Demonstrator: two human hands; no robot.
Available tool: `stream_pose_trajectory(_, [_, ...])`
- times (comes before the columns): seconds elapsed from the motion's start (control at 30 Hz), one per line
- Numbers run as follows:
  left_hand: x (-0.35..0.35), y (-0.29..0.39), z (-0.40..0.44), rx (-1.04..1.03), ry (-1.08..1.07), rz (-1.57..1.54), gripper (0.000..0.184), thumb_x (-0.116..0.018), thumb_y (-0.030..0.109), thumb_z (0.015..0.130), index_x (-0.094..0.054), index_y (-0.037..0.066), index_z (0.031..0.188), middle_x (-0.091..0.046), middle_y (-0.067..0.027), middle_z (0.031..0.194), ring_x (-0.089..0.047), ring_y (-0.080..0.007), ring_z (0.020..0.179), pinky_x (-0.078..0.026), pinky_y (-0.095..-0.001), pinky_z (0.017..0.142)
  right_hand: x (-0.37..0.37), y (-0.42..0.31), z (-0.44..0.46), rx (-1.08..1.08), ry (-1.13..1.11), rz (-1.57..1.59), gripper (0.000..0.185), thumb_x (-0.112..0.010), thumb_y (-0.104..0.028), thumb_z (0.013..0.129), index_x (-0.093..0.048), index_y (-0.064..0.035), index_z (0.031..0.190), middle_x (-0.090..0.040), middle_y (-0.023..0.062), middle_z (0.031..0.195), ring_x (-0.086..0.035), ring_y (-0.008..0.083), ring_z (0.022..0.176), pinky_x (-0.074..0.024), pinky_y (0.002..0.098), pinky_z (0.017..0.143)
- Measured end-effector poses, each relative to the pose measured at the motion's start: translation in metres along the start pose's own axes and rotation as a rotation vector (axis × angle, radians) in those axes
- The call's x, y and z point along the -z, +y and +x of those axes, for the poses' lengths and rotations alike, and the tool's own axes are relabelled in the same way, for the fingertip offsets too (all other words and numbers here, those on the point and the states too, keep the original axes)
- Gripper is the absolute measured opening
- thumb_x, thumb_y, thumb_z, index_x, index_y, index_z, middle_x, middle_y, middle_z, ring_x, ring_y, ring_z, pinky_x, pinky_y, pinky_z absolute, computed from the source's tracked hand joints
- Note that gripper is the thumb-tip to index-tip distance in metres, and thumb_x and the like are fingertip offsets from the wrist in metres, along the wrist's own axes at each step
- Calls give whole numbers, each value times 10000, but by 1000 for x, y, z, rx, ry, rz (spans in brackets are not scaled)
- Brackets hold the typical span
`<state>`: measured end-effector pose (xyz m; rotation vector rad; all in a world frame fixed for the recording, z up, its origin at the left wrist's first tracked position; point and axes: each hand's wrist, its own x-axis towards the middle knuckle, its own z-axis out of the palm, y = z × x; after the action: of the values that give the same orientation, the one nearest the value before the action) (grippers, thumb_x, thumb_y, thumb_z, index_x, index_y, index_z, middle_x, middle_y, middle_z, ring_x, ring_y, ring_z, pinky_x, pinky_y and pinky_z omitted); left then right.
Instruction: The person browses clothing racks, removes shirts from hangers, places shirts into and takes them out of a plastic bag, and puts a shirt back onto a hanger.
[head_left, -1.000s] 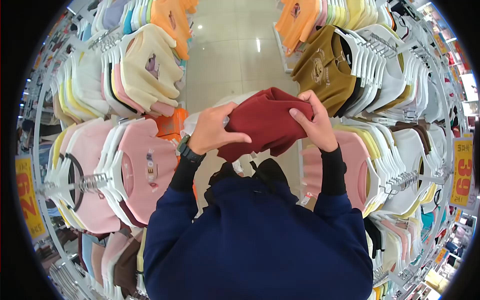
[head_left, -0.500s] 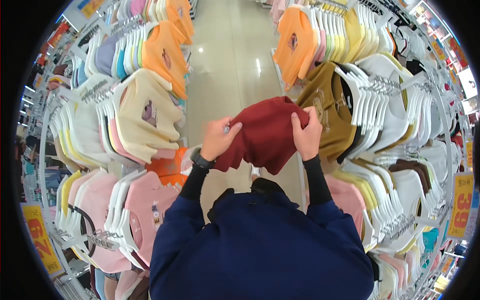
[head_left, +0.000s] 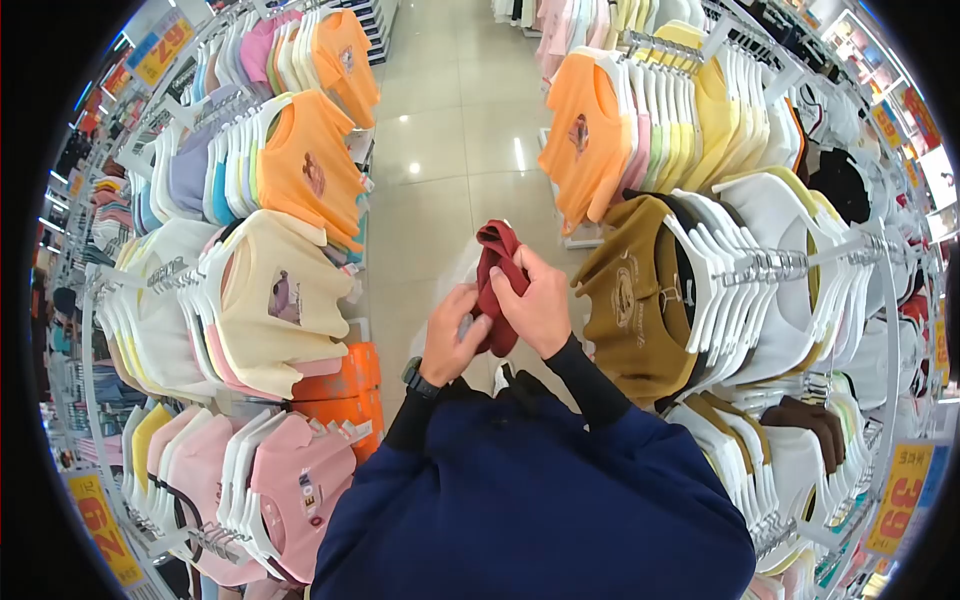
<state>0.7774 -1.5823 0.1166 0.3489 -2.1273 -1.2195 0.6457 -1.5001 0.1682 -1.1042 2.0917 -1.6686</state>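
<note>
A dark red garment is bunched into a narrow, folded strip in front of my chest. Which kind of garment it is, I cannot tell. My right hand grips it from the right, thumb across the front. On the left, my left hand pinches its lower part between bent fingers and thumb. Something whitish and see-through, like a plastic bag, shows beyond my left hand, partly hidden by it.
Racks of hanging shirts line both sides, with a cream shirt nearest on the left and an olive-brown shirt on the right. Orange boxes stand low at the left. A tiled aisle runs ahead.
The red garment went from spread wide between both hands to a narrow folded bundle. My hands came together and slightly lower. The view tilted, so the racks appear lower.
</note>
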Motion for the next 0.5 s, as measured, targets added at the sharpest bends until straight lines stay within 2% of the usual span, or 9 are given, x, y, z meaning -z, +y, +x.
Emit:
stream_pose_trajectory(0.2, [10, -28, 50, 268, 7, 230, 291, -665, 164, 811, -648, 20, 1063, -655, -212, 842, -627, -399, 757, -499, -396, 691, -21, 22, 42, -98, -85, -90, 257, -685, -121, 837, -460, -13, 777, -490, 131, 631, -555, 289, 578, -468, 372, 568])
stream_pose_trajectory(0.27, [27, -48, 74, 317, -27, 311, 290, -677, 190, 839, -651, 0, 1056, -646, -228, 774, -626, -400, 692, -492, -390, 643, -38, 27, 57, -12, -44, 121, 236, -685, -120, 846, -473, -19, 822, -545, 120, 721, -589, 282, 630, -501, 347, 607])
stream_pose_trajectory(0.3, [36, -60, 86, 273, -16, 229, 274, -666, 194, 858, -653, -4, 1047, -652, -218, 764, -633, -376, 675, -487, -390, 628, -46, 31, 63, 30, -21, 226, 227, -685, -120, 850, -480, -22, 845, -573, 114, 766, -606, 278, 656, -517, 334, 626])
stream_pose_trajectory(0.33, [46, -73, 97, 229, -7, 148, 260, -656, 198, 877, -654, -8, 1037, -658, -208, 755, -640, -353, 658, -482, -390, 613, -48, 36, 70, 44, -131, 174, 299, -714, -153, 827, -517, -35, 1019, -614, 131, 1107, -629, 323, 986, -508, 392, 889])
stream_pose_trajectory(0.37, [54, -84, 108, 183, 0, 66, 251, -645, 201, 896, -656, -12, 1028, -664, -198, 746, -648, -330, 641, -477, -390, 598, -51, 39, 81, 196, -158, 45, 366, -725, -172, 815, -512, -41, 1083, -574, 139, 1197, -573, 331, 1089, -449, 425, 958])
stream_pose_trajectory(0.4, [66, -75, 122, 236, -36, -12, 268, -624, 227, 936, -658, -37, 968, -677, -134, 713, -626, -185, 620, -461, -359, 574, -53, 38, 94, 344, -184, -86, 437, -736, -191, 804, -506, -46, 1146, -534, 148, 1287, -517, 339, 1191, -390, 458, 1027])
stream_pose_trajectory(0.43, [75, -86, 131, 298, -90, -88, 279, -628, 235, 935, -656, -42, 944, -667, -108, 707, -602, -151, 624, -456, -345, 569, -55, 37, 106, 492, -209, -223, 510, -747, -210, 792, -501, -51, 1210, -494, 156, 1377, -461, 347, 1294, -331, 491, 1095])
stream_pose_trajectory(0.47, [86, -99, 140, 356, -141, -166, 292, -633, 244, 935, -654, -47, 921, -657, -82, 701, -579, -118, 628, -450, -331, 563, -60, 51, 117, 503, -351, -261, 755, -783, -283, 744, -411, -72, 1367, -377, 152, 1493, -288, 349, 1420, -166, 543, 1163])
stream_pose_trajectory(0.5, [97, -110, 150, 414, -192, -245, 307, -637, 252, 935, -652, -52, 897, -646, -57, 694, -555, -85, 632, -444, -316, 558, -63, 52, 129, 513, -379, -277, 786, -794, -292, 732, -399, -69, 1375, -391, 158, 1480, -308, 348, 1409, -178, 545, 1160])
